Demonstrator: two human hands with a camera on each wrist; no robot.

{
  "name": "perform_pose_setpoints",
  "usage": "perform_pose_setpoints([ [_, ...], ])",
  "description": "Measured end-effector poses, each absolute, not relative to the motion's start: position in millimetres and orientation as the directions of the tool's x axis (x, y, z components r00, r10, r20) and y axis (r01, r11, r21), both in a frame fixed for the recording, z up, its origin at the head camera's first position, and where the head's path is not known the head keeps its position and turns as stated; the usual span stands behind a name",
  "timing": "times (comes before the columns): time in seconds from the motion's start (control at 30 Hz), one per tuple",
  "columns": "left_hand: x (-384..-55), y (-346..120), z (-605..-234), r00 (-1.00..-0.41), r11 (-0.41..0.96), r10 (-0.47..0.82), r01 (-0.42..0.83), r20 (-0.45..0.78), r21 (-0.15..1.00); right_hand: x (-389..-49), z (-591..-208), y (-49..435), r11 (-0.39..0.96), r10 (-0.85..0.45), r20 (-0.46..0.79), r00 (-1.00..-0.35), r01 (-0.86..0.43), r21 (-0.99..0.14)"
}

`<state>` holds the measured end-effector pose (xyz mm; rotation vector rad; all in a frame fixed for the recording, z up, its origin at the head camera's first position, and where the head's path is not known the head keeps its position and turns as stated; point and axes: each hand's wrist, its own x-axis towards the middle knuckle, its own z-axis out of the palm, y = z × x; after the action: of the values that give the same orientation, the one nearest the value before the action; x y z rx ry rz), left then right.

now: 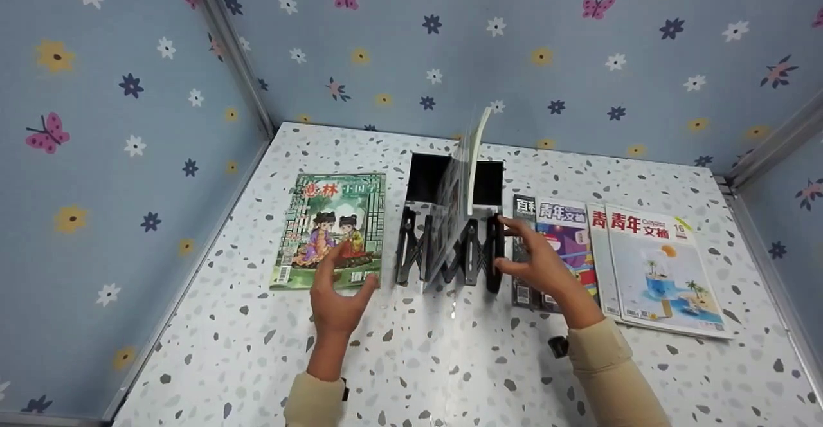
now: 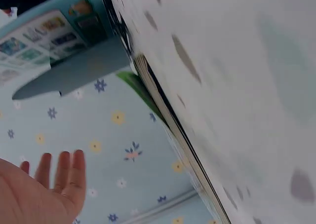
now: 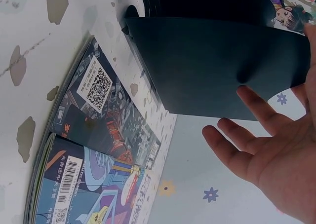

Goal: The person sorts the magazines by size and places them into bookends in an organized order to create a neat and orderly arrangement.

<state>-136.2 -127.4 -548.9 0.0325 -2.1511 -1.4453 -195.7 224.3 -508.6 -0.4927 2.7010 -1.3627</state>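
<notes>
Speckled tabletop (image 1: 418,363) shows in narrow gaps beside a black rack (image 1: 470,253) holding a standing magazine (image 1: 476,170); fingers spread on both, right hand (image 1: 543,266) reaches the rack's right edge, left hand (image 1: 339,301) hovers near a green magazine (image 1: 334,221).

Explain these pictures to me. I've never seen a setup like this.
There is no machine here, just a person working bare-handed. The wide picture comes from a camera worn on the head, looking down; the other two come from cameras on the wrists, one per hand. On the speckled table stands a black rack holding at least one upright magazine. A green magazine lies to its left, and overlapping magazines lie to its right. The left hand hovers near the green magazine, holding nothing. The right hand apparently touches the rack's end plate without gripping it.
</notes>
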Motion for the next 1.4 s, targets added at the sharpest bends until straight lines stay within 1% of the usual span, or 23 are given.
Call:
perform_pose_setpoints([
  [0.17, -144.0, -150.1, -548.7, -0.887, 0.422, -0.375, 0.094, 0.268, 0.902, -196.7, -509.5, 224.0, 0.557, -0.313, 0.071, -0.947, -0.244, -0.794],
  [0.3, -148.7, -166.6, -551.5, -0.901, 0.441, -0.410, -0.063, 0.138, 0.895, -196.6, -510.1, 223.9, 0.563, -0.306, 0.060, -0.950, -0.231, -0.793],
  [0.5, -154.2, -188.0, -558.0, -0.891, 0.497, -0.452, -0.293, -0.045, 0.817, -196.4, -509.6, 223.6, 0.558, -0.309, 0.064, -0.949, -0.235, -0.796],
  [0.63, -158.1, -198.9, -559.8, -0.875, 0.538, -0.471, -0.386, -0.113, 0.749, -196.0, -510.3, 224.1, 0.564, -0.299, 0.055, -0.953, -0.223, -0.795],
  [0.73, -162.4, -206.9, -561.4, -0.866, 0.559, -0.480, -0.428, -0.143, 0.710, -196.1, -511.9, 224.4, 0.559, -0.303, 0.066, -0.951, -0.233, -0.795],
  [0.9, -169.4, -217.8, -563.5, -0.858, 0.576, -0.486, -0.459, -0.169, 0.676, -196.3, -515.2, 224.9, 0.550, -0.319, 0.094, -0.943, -0.265, -0.792],
  [1.07, -174.4, -224.3, -564.6, -0.861, 0.599, -0.468, -0.476, -0.200, 0.644, -196.5, -514.2, 224.7, 0.551, -0.323, 0.100, -0.941, -0.273, -0.789],
  [1.4, -180.3, -230.9, -567.9, -0.875, 0.643, -0.414, -0.476, -0.251, 0.599, -197.4, -510.7, 223.8, 0.567, -0.308, 0.073, -0.949, -0.244, -0.787],
])
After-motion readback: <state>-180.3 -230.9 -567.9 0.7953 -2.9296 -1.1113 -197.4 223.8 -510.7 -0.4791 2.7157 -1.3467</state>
